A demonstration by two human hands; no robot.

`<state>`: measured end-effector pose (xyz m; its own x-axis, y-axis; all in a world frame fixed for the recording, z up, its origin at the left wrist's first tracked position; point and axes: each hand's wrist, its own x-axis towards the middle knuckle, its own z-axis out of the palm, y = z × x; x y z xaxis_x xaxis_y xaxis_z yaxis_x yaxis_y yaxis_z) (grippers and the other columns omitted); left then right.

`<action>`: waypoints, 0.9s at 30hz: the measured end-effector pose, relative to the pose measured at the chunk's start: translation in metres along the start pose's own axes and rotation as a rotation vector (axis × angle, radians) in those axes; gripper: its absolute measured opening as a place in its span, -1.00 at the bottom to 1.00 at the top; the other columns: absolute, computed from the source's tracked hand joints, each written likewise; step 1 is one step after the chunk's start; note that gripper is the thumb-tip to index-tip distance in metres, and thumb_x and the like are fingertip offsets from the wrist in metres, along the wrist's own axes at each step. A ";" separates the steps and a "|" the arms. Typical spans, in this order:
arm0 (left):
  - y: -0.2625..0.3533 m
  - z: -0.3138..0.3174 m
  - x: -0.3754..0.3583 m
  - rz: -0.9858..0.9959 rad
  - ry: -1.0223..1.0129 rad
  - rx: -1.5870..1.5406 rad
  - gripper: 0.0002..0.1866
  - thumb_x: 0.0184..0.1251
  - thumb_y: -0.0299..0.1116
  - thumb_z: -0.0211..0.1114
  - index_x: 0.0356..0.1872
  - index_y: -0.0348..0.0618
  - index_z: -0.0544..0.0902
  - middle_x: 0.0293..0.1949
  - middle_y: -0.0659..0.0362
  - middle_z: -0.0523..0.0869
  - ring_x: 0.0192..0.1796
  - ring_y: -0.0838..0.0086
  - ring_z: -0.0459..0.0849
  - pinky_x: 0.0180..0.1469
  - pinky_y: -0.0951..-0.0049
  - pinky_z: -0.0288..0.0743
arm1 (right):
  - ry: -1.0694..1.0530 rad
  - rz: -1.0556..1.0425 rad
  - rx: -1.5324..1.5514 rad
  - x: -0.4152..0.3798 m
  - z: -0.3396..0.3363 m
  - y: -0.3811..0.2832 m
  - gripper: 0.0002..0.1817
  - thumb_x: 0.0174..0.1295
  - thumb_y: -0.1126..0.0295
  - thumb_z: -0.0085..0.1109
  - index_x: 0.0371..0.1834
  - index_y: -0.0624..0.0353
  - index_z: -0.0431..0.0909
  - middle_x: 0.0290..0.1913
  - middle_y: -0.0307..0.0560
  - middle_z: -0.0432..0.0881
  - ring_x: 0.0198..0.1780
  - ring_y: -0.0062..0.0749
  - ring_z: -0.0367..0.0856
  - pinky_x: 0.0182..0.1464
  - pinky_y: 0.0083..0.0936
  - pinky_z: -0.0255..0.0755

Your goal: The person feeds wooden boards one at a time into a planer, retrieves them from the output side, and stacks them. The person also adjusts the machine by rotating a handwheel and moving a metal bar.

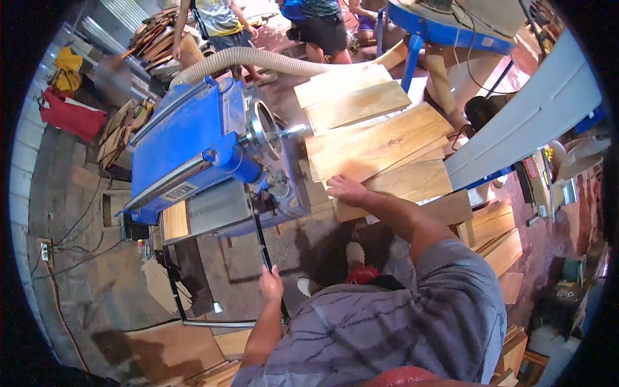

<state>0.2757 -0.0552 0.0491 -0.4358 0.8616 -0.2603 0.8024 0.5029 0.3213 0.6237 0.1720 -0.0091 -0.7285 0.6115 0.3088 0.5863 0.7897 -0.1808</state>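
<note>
My left hand [271, 284] is closed around the dark metal bar [260, 242] of a frame that extends from the blue thickness planer [184, 129]. My right hand [346, 191] is at the near left corner of a wide wooden board [387, 142], its fingers curled at the edge. That board lies on top of a stack of similar boards [412, 184] to the right of the planer. A light wooden piece [175, 220] rests on the planer's bed, beside the grey metal plate [219, 208].
A ribbed hose [258, 58] runs behind the planer. At the back right stands a blue machine [445, 32], near a long pale panel [529, 116]. Several people [316, 26] are at the back. More boards [496, 232] lie to my right, and sheets [174, 348] lie at lower left.
</note>
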 end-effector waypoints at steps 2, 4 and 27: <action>-0.003 0.002 -0.001 0.025 0.021 -0.001 -0.65 0.38 -0.18 0.18 0.04 -0.18 0.47 -0.13 -0.16 0.66 -0.03 -0.11 0.60 0.00 -0.05 0.42 | 0.059 -0.011 0.059 -0.005 -0.012 -0.011 -0.79 -0.05 0.43 0.14 -0.28 0.07 0.49 -0.05 -0.04 0.46 0.09 -0.07 0.43 0.13 -0.23 0.33; 0.003 -0.001 -0.002 0.050 0.051 -0.007 -0.61 0.36 -0.21 0.22 0.09 -0.21 0.47 0.02 -0.19 0.62 0.10 -0.09 0.56 0.12 0.00 0.40 | 0.040 -0.032 0.257 -0.012 -0.023 -0.025 -0.77 -0.08 0.45 0.16 -0.28 0.09 0.48 -0.06 0.00 0.46 0.09 -0.03 0.42 0.13 -0.23 0.34; 0.086 -0.039 0.025 0.267 -0.374 -1.122 -0.79 0.37 -0.40 0.20 -0.06 -0.27 0.58 -0.18 0.21 0.67 -0.13 0.56 0.57 0.00 0.49 0.43 | 0.596 0.945 0.503 -0.097 -0.032 -0.151 -0.36 0.18 0.33 0.29 0.30 0.28 0.27 0.33 0.23 0.29 0.39 -0.04 0.21 0.38 -0.26 0.15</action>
<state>0.3178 0.0121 0.1055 -0.0173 0.9674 -0.2527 -0.0312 0.2521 0.9672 0.6170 -0.0081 0.0179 0.2631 0.9403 0.2161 0.4978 0.0596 -0.8653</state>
